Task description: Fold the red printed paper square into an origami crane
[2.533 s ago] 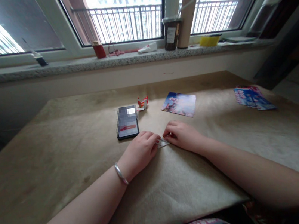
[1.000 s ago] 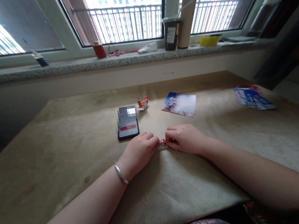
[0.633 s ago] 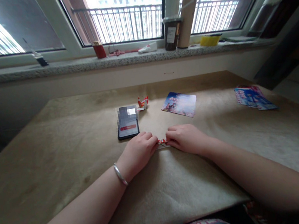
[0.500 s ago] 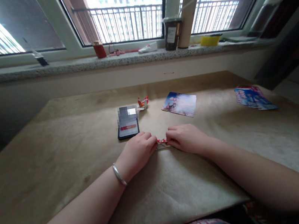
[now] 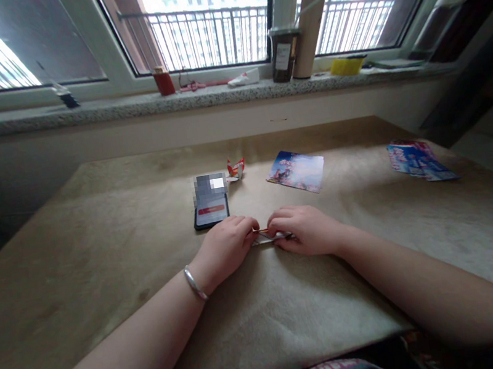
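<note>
A small folded piece of paper (image 5: 264, 237), white with a red-orange edge, lies on the table between my hands. My left hand (image 5: 233, 241), a silver bangle on its wrist, pinches the paper's left end. Fingers of my right hand (image 5: 303, 230) are closed on the right end, the thumb low along the near edge. Both hands hide much of the paper. Just beyond my left hand lies a phone (image 5: 211, 212), its screen partly blurred out. Beside the phone stands a red and white folded paper shape (image 5: 236, 168).
A blue and pink printed sheet (image 5: 297, 171) lies beyond my right hand. Several similar sheets (image 5: 418, 162) are fanned at the table's right. On the windowsill (image 5: 122, 109) stand a red container (image 5: 163, 81), a dark lidded tub (image 5: 284, 57), a cardboard tube (image 5: 312, 18) and a yellow item (image 5: 347, 66).
My right hand has shifted slightly left along the paper, its fingers nearer my left hand. Less red shows on the paper's upper side. The left hand has hardly moved.
</note>
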The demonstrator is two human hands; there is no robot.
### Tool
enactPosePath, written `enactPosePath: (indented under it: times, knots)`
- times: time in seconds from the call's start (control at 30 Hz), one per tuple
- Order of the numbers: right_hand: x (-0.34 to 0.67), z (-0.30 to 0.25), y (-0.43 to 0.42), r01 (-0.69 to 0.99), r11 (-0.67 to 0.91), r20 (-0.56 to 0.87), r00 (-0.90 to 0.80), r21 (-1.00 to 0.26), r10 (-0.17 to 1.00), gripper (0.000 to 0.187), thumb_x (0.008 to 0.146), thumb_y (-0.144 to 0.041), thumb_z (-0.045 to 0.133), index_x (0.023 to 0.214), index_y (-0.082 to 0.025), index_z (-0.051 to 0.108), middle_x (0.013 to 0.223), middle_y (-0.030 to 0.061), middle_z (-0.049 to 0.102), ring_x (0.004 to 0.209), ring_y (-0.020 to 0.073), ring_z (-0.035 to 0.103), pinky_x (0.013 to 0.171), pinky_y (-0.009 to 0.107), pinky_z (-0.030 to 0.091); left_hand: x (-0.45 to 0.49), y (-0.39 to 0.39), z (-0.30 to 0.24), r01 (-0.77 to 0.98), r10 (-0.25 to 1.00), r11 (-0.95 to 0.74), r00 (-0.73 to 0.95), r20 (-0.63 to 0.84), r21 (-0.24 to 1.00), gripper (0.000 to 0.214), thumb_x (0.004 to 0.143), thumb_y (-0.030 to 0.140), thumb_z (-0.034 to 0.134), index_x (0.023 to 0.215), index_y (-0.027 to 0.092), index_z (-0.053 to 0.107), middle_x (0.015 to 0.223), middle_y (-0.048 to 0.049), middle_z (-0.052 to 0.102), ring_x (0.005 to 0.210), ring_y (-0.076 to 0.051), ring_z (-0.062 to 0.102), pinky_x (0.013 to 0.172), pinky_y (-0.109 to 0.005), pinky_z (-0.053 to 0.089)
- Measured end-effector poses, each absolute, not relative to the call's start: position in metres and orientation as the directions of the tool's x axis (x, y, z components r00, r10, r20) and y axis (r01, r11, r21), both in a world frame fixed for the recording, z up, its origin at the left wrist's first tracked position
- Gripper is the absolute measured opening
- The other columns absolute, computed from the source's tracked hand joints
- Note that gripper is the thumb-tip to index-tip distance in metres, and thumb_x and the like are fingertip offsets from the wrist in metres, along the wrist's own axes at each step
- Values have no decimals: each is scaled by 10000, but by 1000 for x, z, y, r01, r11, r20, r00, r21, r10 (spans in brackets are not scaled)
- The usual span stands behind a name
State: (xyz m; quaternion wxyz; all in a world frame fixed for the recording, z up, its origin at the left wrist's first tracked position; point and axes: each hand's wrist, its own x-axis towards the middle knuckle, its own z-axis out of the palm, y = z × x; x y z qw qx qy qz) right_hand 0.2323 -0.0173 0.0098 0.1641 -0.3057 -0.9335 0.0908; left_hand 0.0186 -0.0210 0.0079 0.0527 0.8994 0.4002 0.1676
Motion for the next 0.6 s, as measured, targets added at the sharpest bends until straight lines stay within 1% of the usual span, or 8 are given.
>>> enactPosePath:
  times: [0.1,0.2,0.33,0.43,0.5,0.6]
  knots:
    - [233,10,-17,524,808,243,-775,-269,584,126,793,-186,527,869,-222,621,949,39,639,876,163,568,756,264,418,18,-20,8,688,755,-656,607,250,310,95,845,161,499,899,175,576,835,-33,636,776,-164,575,706,-274,448]
    - [234,10,-17,525,806,233,-776,-274,585,122,797,-198,526,873,-215,620,941,40,643,878,165,569,760,265,421,17,-19,7,651,769,-632,596,232,421,71,837,170,508,871,172,570,819,-24,627,752,-150,563,676,-256,440]
    - [233,11,-18,510,812,235,-784,-285,575,129,767,-184,540,871,-207,613,901,38,647,857,165,567,746,259,420,15,-17,5,567,778,-578,600,187,587,57,819,156,513,831,170,567,790,-3,607,728,-127,548,661,-231,436]
    - [231,9,-18,513,798,262,-761,-316,594,117,764,-156,526,838,-200,606,837,33,642,803,153,562,711,247,415,15,-15,4,494,767,-540,622,156,681,76,827,156,494,842,170,567,782,5,601,717,-115,548,662,-218,442]
    - [229,7,-18,522,774,279,-732,-359,622,110,771,-146,521,831,-191,600,811,31,638,776,144,561,695,237,413,15,-15,4,457,747,-543,646,156,704,104,845,160,466,847,167,570,792,2,605,728,-113,553,679,-217,445]
    - [228,4,-18,529,735,289,-690,-423,663,114,768,-130,526,838,-181,600,790,26,633,752,131,558,688,224,411,16,-14,5,458,732,-573,660,172,679,130,856,167,454,816,159,577,793,-8,609,739,-119,554,694,-223,443]
